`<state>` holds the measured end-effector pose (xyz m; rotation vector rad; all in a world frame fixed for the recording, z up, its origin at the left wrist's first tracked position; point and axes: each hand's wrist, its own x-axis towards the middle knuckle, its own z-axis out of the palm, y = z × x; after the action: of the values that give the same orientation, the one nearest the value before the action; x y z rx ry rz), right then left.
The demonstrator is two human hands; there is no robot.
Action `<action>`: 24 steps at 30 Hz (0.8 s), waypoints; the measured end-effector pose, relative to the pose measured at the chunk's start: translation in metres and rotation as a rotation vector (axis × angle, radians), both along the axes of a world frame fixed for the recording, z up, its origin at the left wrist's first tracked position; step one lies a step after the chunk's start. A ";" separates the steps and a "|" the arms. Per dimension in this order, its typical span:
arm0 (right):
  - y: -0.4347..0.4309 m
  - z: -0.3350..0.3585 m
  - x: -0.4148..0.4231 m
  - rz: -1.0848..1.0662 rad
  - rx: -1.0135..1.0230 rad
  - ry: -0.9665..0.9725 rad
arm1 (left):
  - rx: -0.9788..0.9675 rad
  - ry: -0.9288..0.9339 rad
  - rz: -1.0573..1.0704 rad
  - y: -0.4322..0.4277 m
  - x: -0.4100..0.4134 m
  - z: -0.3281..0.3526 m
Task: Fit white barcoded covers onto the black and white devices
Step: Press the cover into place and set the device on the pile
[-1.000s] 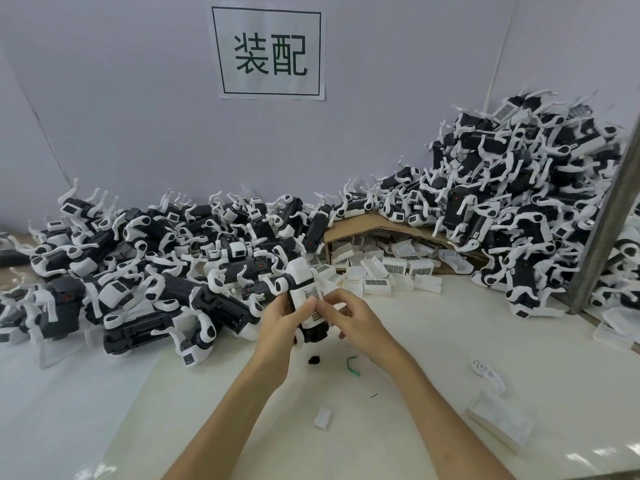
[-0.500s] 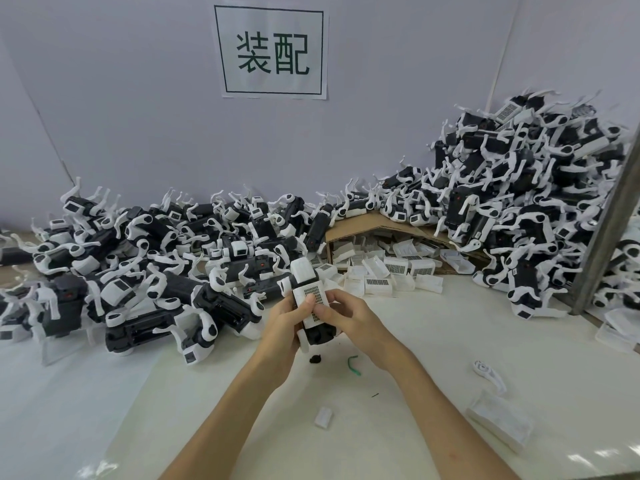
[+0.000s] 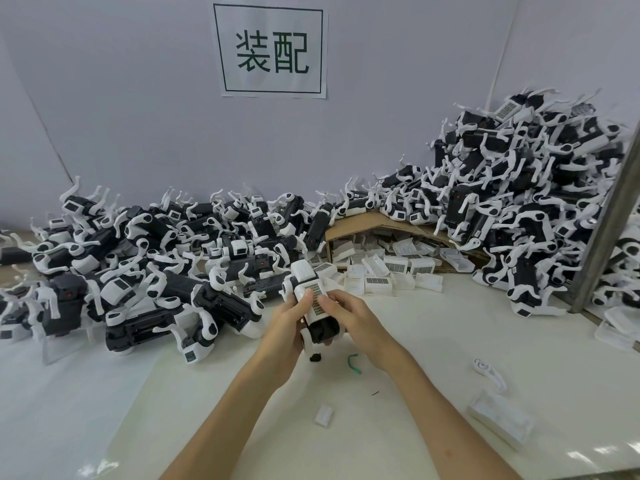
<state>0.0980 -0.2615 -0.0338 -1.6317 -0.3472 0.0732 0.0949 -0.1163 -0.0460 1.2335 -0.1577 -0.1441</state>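
White cover on device, left hand and right hand curled round it; heaps behind.

The left hand and right hand have brought thumbs together on the barcoded cover of the device.

1 view only: a wide-angle head-worn camera faces forward and downward over the flat white worktable toward the pale grey back wall; set close, the worktable fills the lower half.
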 end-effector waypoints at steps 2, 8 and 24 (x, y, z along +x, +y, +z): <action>-0.002 0.000 0.000 0.042 -0.010 0.021 | -0.004 0.015 0.000 0.001 0.001 0.000; 0.003 -0.002 0.002 0.020 -0.011 -0.034 | -0.049 0.022 -0.004 -0.001 -0.001 0.002; 0.008 -0.005 -0.001 0.023 0.018 -0.114 | -0.007 -0.057 0.064 0.001 -0.004 0.004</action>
<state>0.0970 -0.2533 -0.0390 -1.6175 -0.4525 -0.0061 0.0909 -0.1156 -0.0420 1.2349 -0.1683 -0.0526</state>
